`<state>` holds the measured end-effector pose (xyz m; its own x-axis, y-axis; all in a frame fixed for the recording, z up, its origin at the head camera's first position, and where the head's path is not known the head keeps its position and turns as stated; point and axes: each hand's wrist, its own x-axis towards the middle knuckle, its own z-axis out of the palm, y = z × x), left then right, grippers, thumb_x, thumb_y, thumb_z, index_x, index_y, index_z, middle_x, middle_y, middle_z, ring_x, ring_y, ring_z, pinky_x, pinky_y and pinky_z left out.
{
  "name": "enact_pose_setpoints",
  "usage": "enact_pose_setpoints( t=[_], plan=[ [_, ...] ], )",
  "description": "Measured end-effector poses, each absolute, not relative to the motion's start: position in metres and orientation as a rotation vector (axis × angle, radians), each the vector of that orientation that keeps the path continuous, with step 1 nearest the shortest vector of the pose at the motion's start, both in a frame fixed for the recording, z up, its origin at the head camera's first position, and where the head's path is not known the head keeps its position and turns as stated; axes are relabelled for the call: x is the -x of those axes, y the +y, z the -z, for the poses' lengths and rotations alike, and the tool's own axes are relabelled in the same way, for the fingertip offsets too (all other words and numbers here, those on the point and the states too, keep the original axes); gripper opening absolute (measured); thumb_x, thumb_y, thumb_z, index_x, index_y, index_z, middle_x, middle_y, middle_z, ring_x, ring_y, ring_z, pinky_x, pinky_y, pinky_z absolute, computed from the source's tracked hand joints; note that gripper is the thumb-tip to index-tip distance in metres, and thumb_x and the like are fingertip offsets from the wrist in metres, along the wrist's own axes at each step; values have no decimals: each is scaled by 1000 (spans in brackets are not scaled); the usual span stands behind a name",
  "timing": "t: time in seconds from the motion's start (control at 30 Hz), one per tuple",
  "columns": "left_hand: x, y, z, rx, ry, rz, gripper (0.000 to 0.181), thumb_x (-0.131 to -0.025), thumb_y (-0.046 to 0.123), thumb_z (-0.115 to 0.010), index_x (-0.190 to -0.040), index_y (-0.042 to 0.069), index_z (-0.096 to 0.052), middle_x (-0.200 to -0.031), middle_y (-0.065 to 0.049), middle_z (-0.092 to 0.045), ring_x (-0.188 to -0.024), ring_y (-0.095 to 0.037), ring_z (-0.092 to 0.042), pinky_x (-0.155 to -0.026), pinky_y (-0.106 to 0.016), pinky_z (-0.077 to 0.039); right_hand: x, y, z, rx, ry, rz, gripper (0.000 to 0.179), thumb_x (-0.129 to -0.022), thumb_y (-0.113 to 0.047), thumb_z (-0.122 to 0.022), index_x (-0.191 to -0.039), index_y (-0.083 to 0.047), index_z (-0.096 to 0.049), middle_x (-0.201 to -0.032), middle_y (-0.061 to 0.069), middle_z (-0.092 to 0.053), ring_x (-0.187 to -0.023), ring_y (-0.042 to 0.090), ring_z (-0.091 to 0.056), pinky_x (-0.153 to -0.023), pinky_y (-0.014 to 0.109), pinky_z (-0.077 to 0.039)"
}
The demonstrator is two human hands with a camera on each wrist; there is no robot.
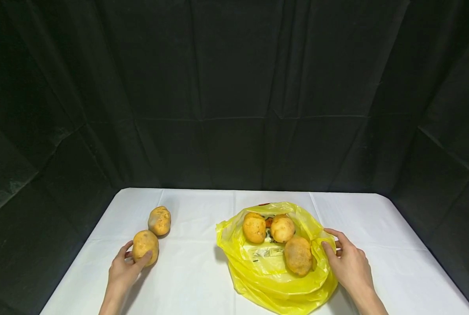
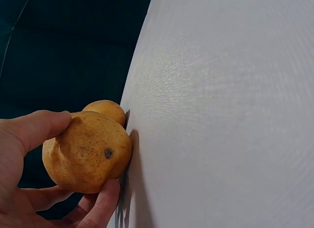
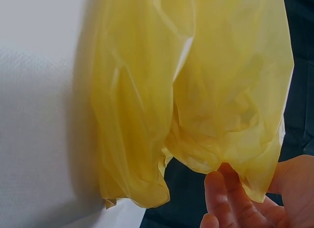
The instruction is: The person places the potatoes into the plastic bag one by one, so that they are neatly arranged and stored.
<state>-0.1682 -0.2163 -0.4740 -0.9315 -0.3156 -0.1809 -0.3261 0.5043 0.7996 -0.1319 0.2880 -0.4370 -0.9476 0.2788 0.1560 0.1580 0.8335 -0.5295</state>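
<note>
Head view: your left hand (image 1: 125, 267), lower left, grips nearer potato (image 1: 145, 248) between thumb and fingers. Farther potato (image 1: 160, 220) lies just beyond on white table (image 1: 191, 275). Your right hand (image 1: 351, 264), lower right, pinches rim of yellow bag (image 1: 271, 288). Progress, as judged: three bagged potatoes (image 1: 254, 228), two remain outside.

Left wrist view: grip verified; table contact unclear.

Right wrist view: fingers at bag edge, lower right; contents not discernible.

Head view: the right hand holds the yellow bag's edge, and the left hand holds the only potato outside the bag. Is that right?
"Only" is wrong: the head view shows a second potato on the white table, beyond the held potato in the left hand. The rest stands.
</note>
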Motion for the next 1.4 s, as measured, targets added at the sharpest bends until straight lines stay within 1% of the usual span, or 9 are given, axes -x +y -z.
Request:
enact_pose_setpoints(
  t=[0.1, 0.3, 0.47, 0.63, 0.97, 1.2, 1.3, 1.4],
  plan=[
    [168, -216, 473, 567, 2709, -1457, 83, -89, 35, -70, -147, -6, -27, -127, -32, -41, -110, -45, -55, -82, -45, -49, 132, 288, 437, 332, -2788, -778, 40, -94, -19, -64, -131, -6, -56, -97, 22, -67, -78, 29, -63, -68, 50, -48],
    [168, -215, 474, 552, 2712, -1495, 81, -89, 30, -72, -147, -5, -28, -127, -33, -43, -111, -46, -56, -78, -40, -52, 133, 288, 437, 331, -2783, -774, 40, -94, -18, -65, -131, -6, -56, -96, 21, -67, -77, 28, -62, -68, 48, -47],
    [167, -214, 474, 556, 2702, -1521, 81, -88, 29, -72, -147, -5, -29, -126, -35, -47, -111, -45, -57, -84, -44, -51, 131, 287, 438, 328, -2772, -769, 39, -94, -18, -65, -131, -7, -57, -99, 23, -68, -80, 30, -64, -70, 50, -49],
    [167, -212, 472, 531, 2667, -1537, 85, -87, 34, -73, -148, -4, -28, -127, -33, -47, -112, -44, -55, -89, -48, -49, 131, 287, 438, 330, -2774, -768, 39, -94, -18, -65, -130, -6, -56, -98, 23, -68, -80, 30, -64, -70, 51, -49],
    [166, -208, 465, 413, 2608, -1600, 89, -85, 42, -75, -148, 0, -30, -130, -30, -48, -113, -38, -55, -82, -39, -50, 132, 287, 436, 341, -2782, -769, 40, -94, -17, -65, -131, -5, -55, -97, 23, -68, -79, 30, -65, -69, 50, -49],
    [165, -200, 457, 354, 2567, -1656, 87, -84, 41, -77, -147, 1, -31, -127, -26, -51, -110, -33, -56, -80, -33, -50, 132, 287, 436, 339, -2791, -773, 40, -95, -18, -65, -132, -5, -55, -97, 22, -68, -79, 30, -64, -69, 50, -49],
    [164, -196, 455, 345, 2563, -1659, 88, -83, 41, -78, -147, 1, -32, -126, -25, -51, -109, -32, -56, -78, -32, -50, 132, 287, 435, 342, -2790, -776, 40, -95, -18, -65, -131, -5, -55, -97, 22, -68, -79, 29, -64, -69, 50, -49],
    [164, -191, 454, 322, 2557, -1664, 87, -83, 41, -78, -147, 1, -33, -126, -25, -52, -108, -32, -56, -79, -34, -51, 132, 285, 434, 347, -2791, -777, 40, -95, -17, -65, -132, -5, -55, -98, 23, -68, -79, 30, -64, -70, 50, -49]
  ],
)
